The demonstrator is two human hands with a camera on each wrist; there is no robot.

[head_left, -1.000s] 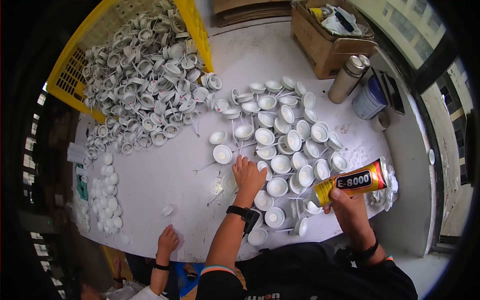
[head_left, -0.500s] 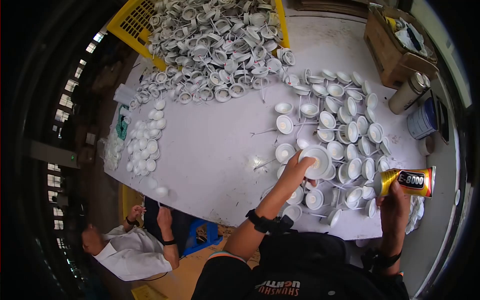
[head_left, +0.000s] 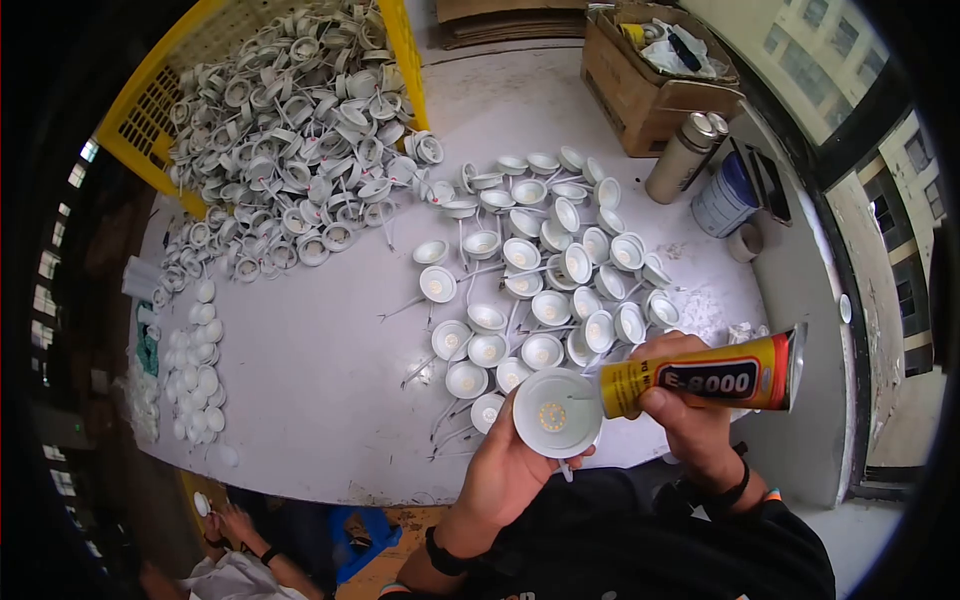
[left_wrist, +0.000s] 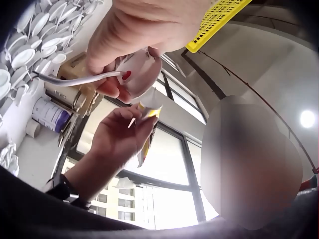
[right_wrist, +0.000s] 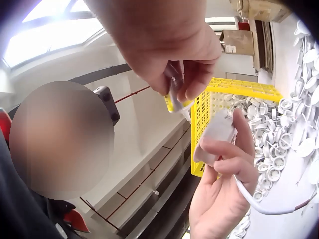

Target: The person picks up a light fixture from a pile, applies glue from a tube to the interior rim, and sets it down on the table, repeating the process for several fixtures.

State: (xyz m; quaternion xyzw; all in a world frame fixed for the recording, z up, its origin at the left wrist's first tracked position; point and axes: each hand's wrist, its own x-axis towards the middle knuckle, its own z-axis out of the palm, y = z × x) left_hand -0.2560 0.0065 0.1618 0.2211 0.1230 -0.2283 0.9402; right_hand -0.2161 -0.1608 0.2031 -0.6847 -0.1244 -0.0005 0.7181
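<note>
My left hand (head_left: 500,478) grips a round white LED downlight (head_left: 552,415) by its side, its bowl facing up with a ring of small yellow LEDs inside. In the left wrist view the back of this lamp (left_wrist: 141,74) shows, with a white cable (left_wrist: 82,79) trailing from it. My right hand (head_left: 690,415) holds a yellow and black E-8000 glue tube (head_left: 715,380), tilted sideways. The tube's nozzle end reaches the inside edge of the lamp's bowl. In the right wrist view the fingers of the right hand (right_wrist: 169,47) squeeze round the tube (right_wrist: 175,94), above the lamp.
Many similar lamps (head_left: 540,350) stand in rows on the white table (head_left: 310,400). A yellow crate (head_left: 405,70) spills a heap of fittings behind. White domed covers (head_left: 200,380) lie at left. Bottle (head_left: 685,160), can (head_left: 725,200) and cardboard box (head_left: 640,90) stand at right. Another person's hands (head_left: 235,525) show at lower left.
My left hand reached into the rows, picked up a lamp and brought it in front of my body. The right hand has brought the glue tube's nozzle to the bowl. The head view swung and returned.
</note>
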